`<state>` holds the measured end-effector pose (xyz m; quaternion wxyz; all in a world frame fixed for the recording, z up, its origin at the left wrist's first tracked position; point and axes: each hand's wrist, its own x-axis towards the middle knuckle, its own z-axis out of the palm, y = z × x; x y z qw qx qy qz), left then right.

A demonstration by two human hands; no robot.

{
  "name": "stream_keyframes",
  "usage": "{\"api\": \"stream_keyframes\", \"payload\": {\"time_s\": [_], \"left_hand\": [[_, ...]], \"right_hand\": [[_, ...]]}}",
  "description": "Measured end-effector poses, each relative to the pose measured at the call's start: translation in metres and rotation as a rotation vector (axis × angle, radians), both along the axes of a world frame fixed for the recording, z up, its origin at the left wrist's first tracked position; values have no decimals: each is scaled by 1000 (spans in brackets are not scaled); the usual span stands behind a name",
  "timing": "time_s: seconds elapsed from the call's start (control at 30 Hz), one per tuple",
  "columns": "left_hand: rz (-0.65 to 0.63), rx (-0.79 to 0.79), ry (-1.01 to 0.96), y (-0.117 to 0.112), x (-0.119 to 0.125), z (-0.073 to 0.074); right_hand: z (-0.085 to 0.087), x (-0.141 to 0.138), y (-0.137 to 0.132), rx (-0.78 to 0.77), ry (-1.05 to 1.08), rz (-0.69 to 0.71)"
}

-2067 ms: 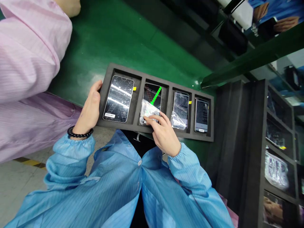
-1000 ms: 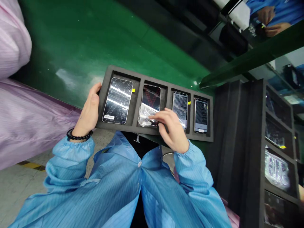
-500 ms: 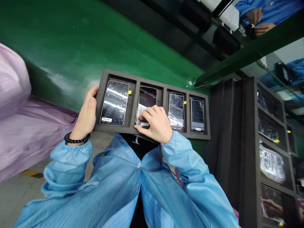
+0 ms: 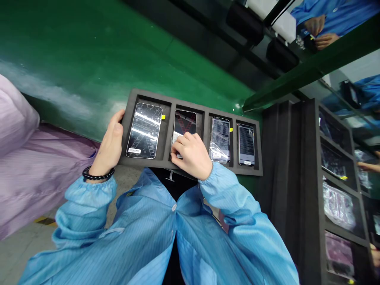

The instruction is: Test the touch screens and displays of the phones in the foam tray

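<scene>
A dark foam tray (image 4: 166, 164) with several compartments lies across in front of me, a smartphone in each. My left hand (image 4: 108, 144) grips its left end, the fingertips partly hidden behind the edge. My right hand (image 4: 191, 154) is curled over the lower end of the second smartphone (image 4: 184, 123), with fingers and thumb closed there. Clear film shows beside those fingers; whether they pinch film or phone edge, I cannot tell. The leftmost smartphone (image 4: 144, 130) has a white label and reflects light strips. To the right lie a film-covered smartphone (image 4: 220, 136) and another smartphone (image 4: 246, 144) showing text.
Stacked dark foam trays (image 4: 316, 190) stand at the right, the top one holding film-wrapped items. A green surface (image 4: 89, 59) lies beyond my tray, with a green beam (image 4: 297, 71) at upper right. Pink-clad fabric (image 4: 44, 174) is close at left. A co-worker's hands (image 4: 320, 33) show at upper right.
The fingers of my right hand have curled in tighter and shifted slightly left over the second smartphone's lower end. My left hand stays at the tray's end. Another person's hand has appeared at far right.
</scene>
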<state>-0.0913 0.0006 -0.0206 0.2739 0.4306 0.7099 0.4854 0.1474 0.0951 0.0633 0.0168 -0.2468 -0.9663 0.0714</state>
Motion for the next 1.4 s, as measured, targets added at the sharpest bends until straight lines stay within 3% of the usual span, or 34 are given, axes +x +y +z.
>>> {"api": "stream_keyframes", "payload": {"time_s": [0.07, 0.23, 0.33, 0.47, 0.57, 0.67, 0.77, 0.93, 1.4], "left_hand": [[3, -10, 6, 1, 1, 1], [12, -24, 23, 3, 3, 3], [19, -33, 34, 3, 3, 4], [13, -44, 33, 2, 2, 5], [9, -57, 25, 1, 2, 5], [4, -61, 17, 1, 1, 5], [3, -55, 13, 1, 1, 4], [10, -54, 20, 0, 0, 4], [-4, -53, 22, 0, 0, 5]], "right_hand": [[9, -5, 22, 43, -8, -15], [18, -21, 107, 161, 57, -163], [19, -19, 131, 193, 127, -226], [26, 6, 101, 138, 164, -210], [25, 30, 56, -26, 212, 6], [13, 45, 18, -159, 275, 126], [-3, 51, -2, -208, 297, 195], [-17, 51, -8, -232, 283, 236], [-19, 52, 7, -156, 267, 219]]}}
